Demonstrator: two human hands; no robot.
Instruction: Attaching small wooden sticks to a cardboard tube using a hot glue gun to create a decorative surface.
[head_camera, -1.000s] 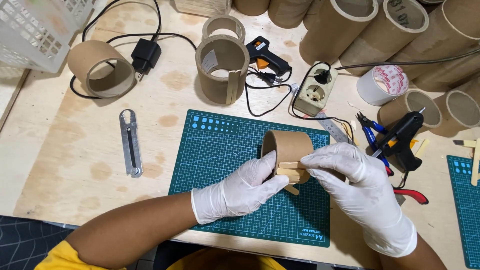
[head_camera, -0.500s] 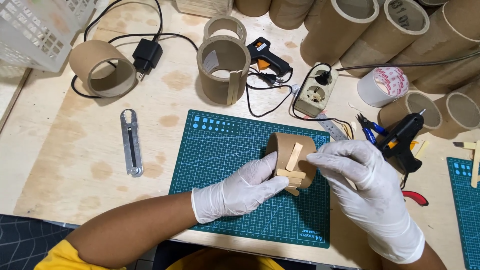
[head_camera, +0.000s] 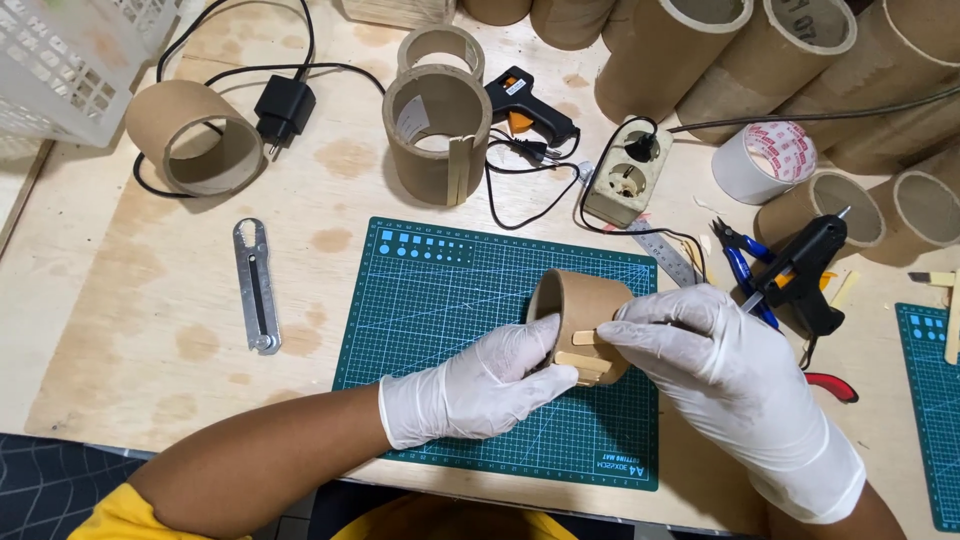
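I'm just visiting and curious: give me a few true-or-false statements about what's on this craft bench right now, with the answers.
1. Both hands wear white gloves. True: left hand, right hand.
2. They hold a short brown cardboard tube with flat wooden sticks on its side. True.
3. The tube is over a red cutting mat. False: the green cutting mat.
4. The black glue gun is in the right hand. False: it lies on the table.
5. A metal cutter lies left of the mat. True.
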